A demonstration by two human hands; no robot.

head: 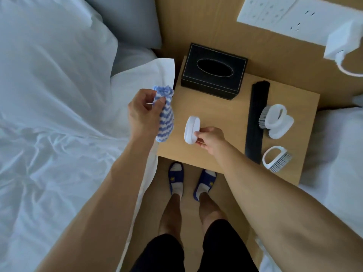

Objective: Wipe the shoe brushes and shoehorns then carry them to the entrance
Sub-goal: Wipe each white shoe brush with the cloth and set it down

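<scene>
**A:** What's being held at this point?

**B:** A blue-and-white striped cloth (164, 114) is bunched in the left hand (141, 116), fingers curled round its upper part, with the rest left hanging by the counter's (216, 154) left edge. A white brush (192, 130) is pinched at one end by the right hand (211, 141), held over the front-left part of the counter. Can't be told if it's touching the top.

**A:** And the rest of the stuff?

**B:** Two more white brushes (276, 120) are stacked near the right edge, another brush (276, 159) is by the front-right corner, and a long black shoehorn (256, 122) is laid just left of them. A black tissue box (213, 72) is parked at the back.

**A:** Tips for the wipe?

**B:** Probably best if the brush is gripped firmly by the handle and the cloth is dragged across the whole back, then turned for the sides. The bristles should be done last so dirt isn't smeared onto the clean plastic.
</scene>
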